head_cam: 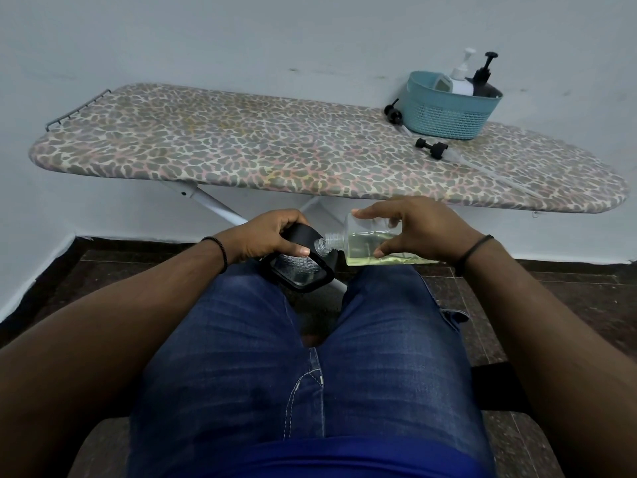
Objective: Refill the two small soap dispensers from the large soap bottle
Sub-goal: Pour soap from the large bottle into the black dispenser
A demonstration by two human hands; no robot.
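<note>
My left hand [265,236] has its fingers curled round a black, square-shouldered dispenser [300,267] over my lap. My right hand [413,229] pinches a clear plastic bottle of yellowish soap [365,243], tipped sideways, its threaded neck at the dispenser's top. Two black pump heads [431,148] lie on the leopard-print ironing board [241,146], beside a teal basket [448,115].

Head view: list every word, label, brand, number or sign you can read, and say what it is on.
None can be read.
Clear bottle held in the right hand: no print shows.
Black dispenser held in the left hand: only a textured pattern, no lettering.
White pump bottle and black pump bottle in the teal basket: no label legible.
</note>
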